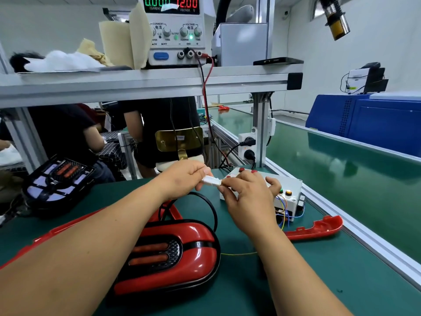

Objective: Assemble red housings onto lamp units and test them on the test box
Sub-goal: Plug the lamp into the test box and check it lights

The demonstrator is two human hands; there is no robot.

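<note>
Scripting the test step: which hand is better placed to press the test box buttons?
Probably right. The right hand hovers over the test box, pinching the white connector; the left hand grips the connector's other end, farther from the box.

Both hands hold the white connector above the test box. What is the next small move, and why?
Probably press the white connector fully together. The left hand and the right hand pinch its two ends, the lamp unit looks unlit, and the power supply shows 0.000 current at 12.00 volts, so the lamp seems not yet connected.
</note>
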